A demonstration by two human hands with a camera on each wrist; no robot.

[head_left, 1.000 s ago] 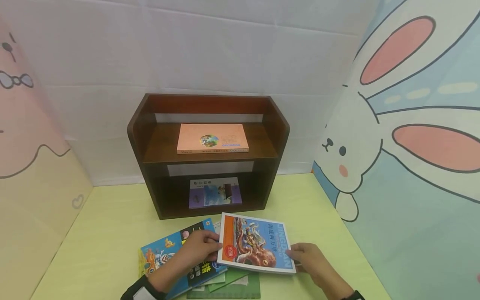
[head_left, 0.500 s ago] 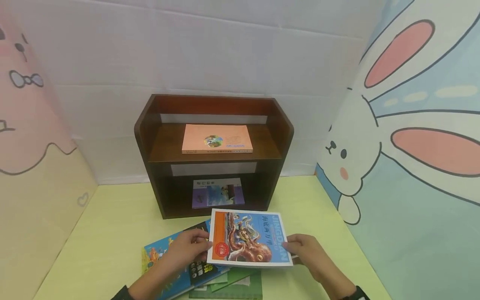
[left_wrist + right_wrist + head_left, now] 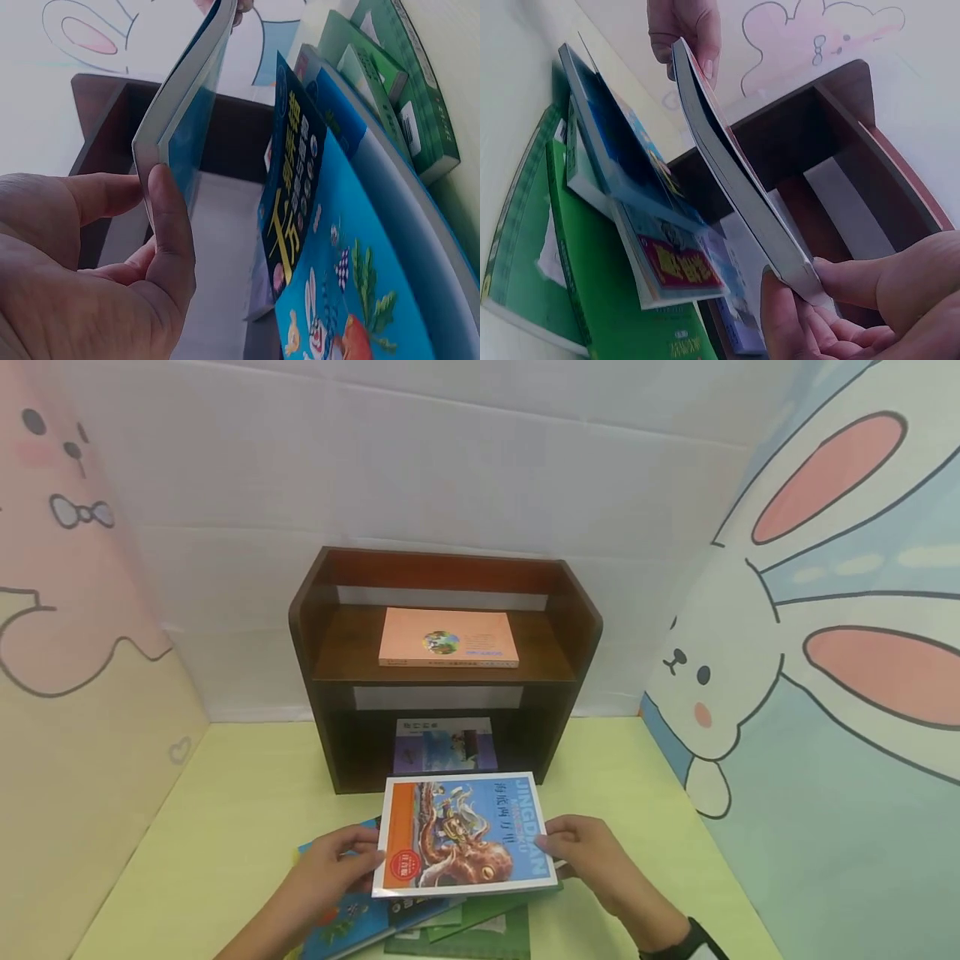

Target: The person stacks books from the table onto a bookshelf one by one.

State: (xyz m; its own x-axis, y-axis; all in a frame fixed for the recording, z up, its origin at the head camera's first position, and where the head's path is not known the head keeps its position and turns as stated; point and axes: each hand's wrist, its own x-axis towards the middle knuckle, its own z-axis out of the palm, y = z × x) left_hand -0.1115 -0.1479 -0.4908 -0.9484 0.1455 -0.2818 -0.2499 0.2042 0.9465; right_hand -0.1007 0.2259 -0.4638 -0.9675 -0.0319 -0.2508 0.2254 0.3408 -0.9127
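Both hands hold a paperback book point(image 3: 467, 835) with an octopus on its cover and an orange strip down one side. My left hand point(image 3: 333, 864) pinches its left edge between thumb and fingers; in the left wrist view the fingers point(image 3: 171, 225) grip the book's corner. On the opposite edge, my right hand point(image 3: 596, 860) has its thumb on the cover and fingers underneath. The book is raised over a pile, a blue book point(image 3: 348, 927) and several green books point(image 3: 495, 935), and overlaps the shelf's front edge in the head view.
Behind the pile stands a dark brown two-tier shelf point(image 3: 326, 693). A pink book point(image 3: 450, 639) lies flat on its upper tier, and a purple-and-white book point(image 3: 446, 745) lies in the lower one. Cartoon-printed walls flank the yellow-green tabletop point(image 3: 247, 793).
Both hands have carried the octopus book leftward and a little toward the shelf, so it now sits in front of the lower tier. The head view has shifted slightly left.
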